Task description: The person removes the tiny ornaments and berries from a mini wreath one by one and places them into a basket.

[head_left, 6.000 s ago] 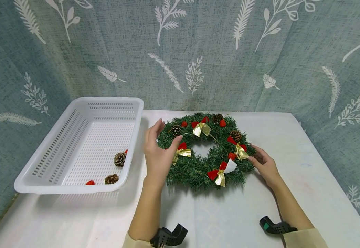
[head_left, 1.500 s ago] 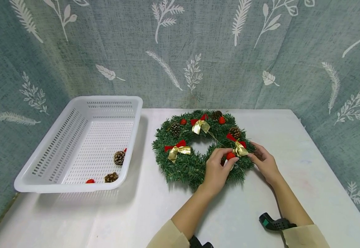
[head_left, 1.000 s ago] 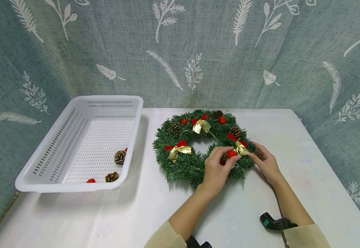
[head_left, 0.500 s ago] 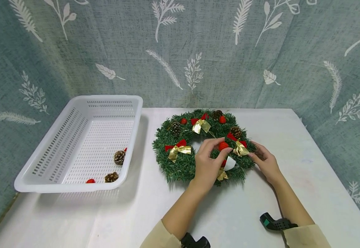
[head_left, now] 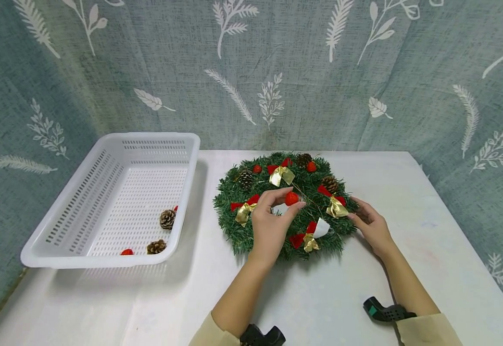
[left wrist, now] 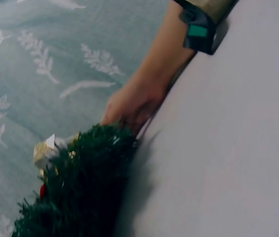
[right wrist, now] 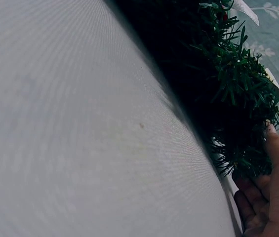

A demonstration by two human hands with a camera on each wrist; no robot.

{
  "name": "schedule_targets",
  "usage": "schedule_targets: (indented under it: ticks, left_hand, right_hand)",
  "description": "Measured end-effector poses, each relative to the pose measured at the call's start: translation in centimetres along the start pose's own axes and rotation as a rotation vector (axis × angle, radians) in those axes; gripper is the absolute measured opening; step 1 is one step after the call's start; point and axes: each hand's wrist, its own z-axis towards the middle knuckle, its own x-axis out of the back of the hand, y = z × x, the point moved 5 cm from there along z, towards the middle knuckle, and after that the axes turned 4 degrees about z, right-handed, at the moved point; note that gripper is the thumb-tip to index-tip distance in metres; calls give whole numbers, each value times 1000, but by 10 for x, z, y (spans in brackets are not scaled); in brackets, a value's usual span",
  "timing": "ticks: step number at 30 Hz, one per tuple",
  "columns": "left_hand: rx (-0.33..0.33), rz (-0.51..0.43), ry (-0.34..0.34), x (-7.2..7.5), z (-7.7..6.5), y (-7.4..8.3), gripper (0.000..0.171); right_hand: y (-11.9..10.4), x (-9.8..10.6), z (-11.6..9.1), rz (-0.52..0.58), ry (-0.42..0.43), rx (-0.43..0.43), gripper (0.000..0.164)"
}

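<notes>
In the head view a green Christmas wreath (head_left: 251, 235) lies flat on the white table, trimmed with pinecones, red berry ornaments and red-and-gold bows. Between thumb and fingertips my left hand (head_left: 270, 226) pinches a red berry ornament (head_left: 292, 198), over the wreath's centre hole. My right hand (head_left: 372, 230) grips the wreath's right edge, thumb on top and fingers around the outer side. A bow (head_left: 310, 238) at the lower right shows a white underside on one loop. In the right wrist view, my right thumb presses into the green needles (right wrist: 243, 84).
A white perforated basket (head_left: 78, 262) stands left of the wreath. Inside it lie a pinecone (head_left: 167, 219), another pinecone (head_left: 156, 247) and a red ornament (head_left: 127, 252), plus a partly hidden red one. A patterned green cloth (head_left: 320, 96) hangs behind the table (head_left: 407, 192).
My left hand has pulled the red berry ornament away from the wreath's lower right and carried it left, over the centre. The lower-right bow shows again. The right hand has stayed put.
</notes>
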Motion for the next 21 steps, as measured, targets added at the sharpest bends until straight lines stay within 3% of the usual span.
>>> schedule_targets:
  ticks: [6,21]
  left_hand:
    - [-52,46,35,15,5,-4,33]
    - [-26,80,155,43,18,-9,34]
  right_hand:
    - [1,1,1,-10,0,-4,54]
    - [3,0,1,-6,-6,-36,55]
